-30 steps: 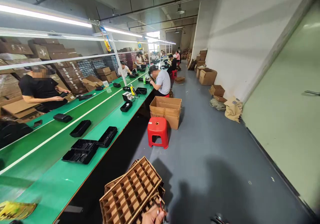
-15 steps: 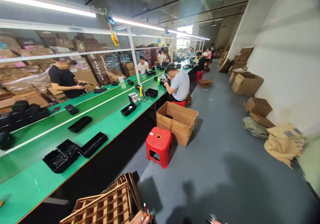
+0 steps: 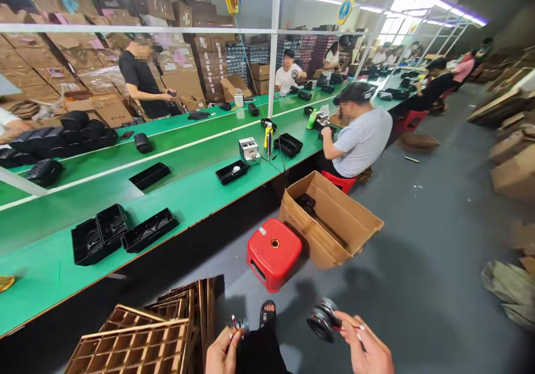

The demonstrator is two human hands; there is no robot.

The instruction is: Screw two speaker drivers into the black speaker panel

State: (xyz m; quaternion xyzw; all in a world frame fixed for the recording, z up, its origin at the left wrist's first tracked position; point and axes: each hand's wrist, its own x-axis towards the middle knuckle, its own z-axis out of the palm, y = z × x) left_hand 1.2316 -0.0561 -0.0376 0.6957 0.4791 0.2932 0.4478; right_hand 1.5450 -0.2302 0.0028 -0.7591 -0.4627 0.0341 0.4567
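My left hand (image 3: 224, 349) is at the bottom middle, its fingers pinched on a small metal part with wires (image 3: 239, 324). To the right, my right hand (image 3: 364, 341) holds red wires, from which round black speakers (image 3: 323, 319) hang over the floor. A red stool (image 3: 274, 251) stands in front of me, touching or close to an open cardboard box (image 3: 330, 218) with black items inside. Black trays (image 3: 100, 233) and another black tray (image 3: 150, 230) lie on the green bench (image 3: 196, 195) at the left.
Cardboard divider grids (image 3: 129, 346) are stacked at the lower left. A person in a grey shirt (image 3: 361, 134) sits at the bench beyond the box. Another in black (image 3: 142, 78) stands across it. Cartons (image 3: 516, 162) line the right side.
The view has turned left and down, and the stool and box appear nearer. Both hands have risen further into view, now showing the speakers and wires.
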